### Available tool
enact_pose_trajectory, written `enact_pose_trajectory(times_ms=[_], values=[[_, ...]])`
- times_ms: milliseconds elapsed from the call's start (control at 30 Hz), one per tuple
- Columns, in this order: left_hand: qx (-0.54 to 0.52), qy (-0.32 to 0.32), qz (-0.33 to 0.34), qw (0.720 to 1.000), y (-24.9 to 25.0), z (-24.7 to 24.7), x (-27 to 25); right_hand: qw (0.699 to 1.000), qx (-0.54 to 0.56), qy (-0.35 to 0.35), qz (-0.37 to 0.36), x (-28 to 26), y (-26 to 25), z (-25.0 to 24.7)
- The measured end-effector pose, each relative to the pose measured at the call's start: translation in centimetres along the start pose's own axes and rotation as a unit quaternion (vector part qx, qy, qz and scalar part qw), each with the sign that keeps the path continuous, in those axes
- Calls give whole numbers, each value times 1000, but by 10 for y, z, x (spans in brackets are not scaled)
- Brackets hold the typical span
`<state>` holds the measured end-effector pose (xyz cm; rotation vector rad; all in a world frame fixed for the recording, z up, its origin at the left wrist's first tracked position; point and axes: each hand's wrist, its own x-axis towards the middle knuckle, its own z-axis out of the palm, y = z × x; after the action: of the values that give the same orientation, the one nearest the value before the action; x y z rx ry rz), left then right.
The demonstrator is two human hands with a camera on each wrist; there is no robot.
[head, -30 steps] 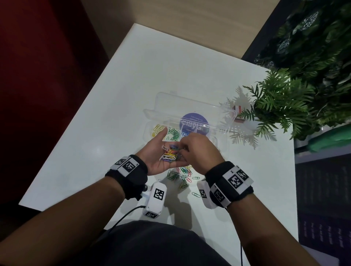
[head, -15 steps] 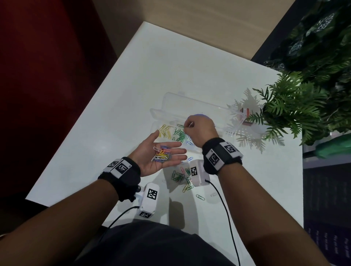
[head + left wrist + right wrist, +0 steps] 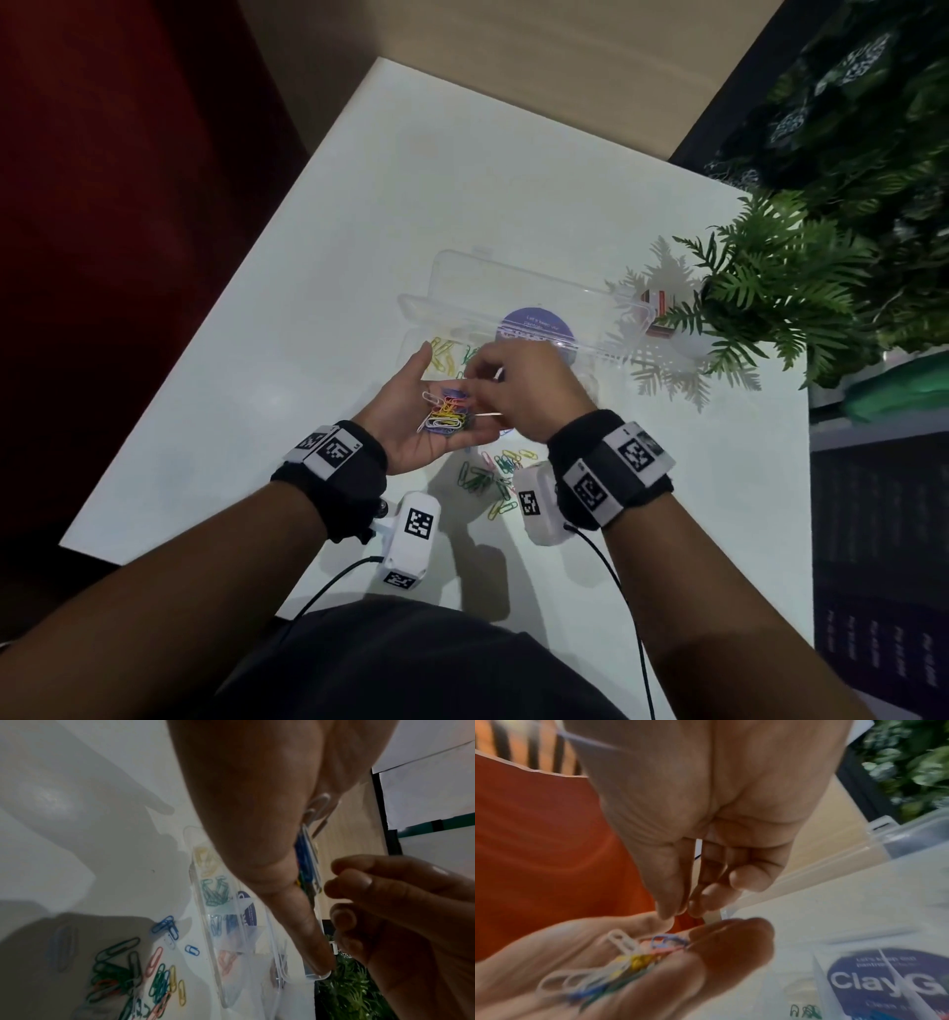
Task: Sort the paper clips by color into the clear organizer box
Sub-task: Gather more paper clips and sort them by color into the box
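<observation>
Under my wrists a loose heap of paper clips waits on the table, unsorted. My left hand lies flat, cupping a mixed bunch; my right hand reaches in, fingertips pinched, whether on a clip I can't tell. Beyond, the clear organizer box holds small yellow, green, blue and pink groups.
</observation>
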<state>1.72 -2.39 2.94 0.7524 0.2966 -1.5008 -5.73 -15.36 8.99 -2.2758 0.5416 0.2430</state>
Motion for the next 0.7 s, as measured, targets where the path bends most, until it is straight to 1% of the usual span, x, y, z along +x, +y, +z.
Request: enact_pose_trajectory(times_ms=[67,100,233,300,433,467,533,600,700], values=[[-6,2,5,1000,-1,4,0,996,-83,-20,-29,-5,-3,4],[-8,3,9,1000,-2,6,-1,994,-104,-22,-34,-7,-3,5],[11,-3,17,1000,-4,14,-5,988,-148,-26,-48,-12,-2,11],[18,-8,16,1000,-5,16,-6,986,-156,-28,-55,-14,-2,11],[19,-7,19,1000,-6,15,-5,988,-133,3,-81,-22,-3,11],[22,-9,22,999,-6,14,-5,988,-133,0,-82,-25,-5,12],[25,-11,22,999,-6,14,-4,985,-153,-15,-73,-28,-6,17],[34,-9,21,999,-7,14,-3,984,-167,-14,-59,-28,-6,21],[44,6,30,999,-8,15,-3,988,-146,-6,-55,-28,-6,22]])
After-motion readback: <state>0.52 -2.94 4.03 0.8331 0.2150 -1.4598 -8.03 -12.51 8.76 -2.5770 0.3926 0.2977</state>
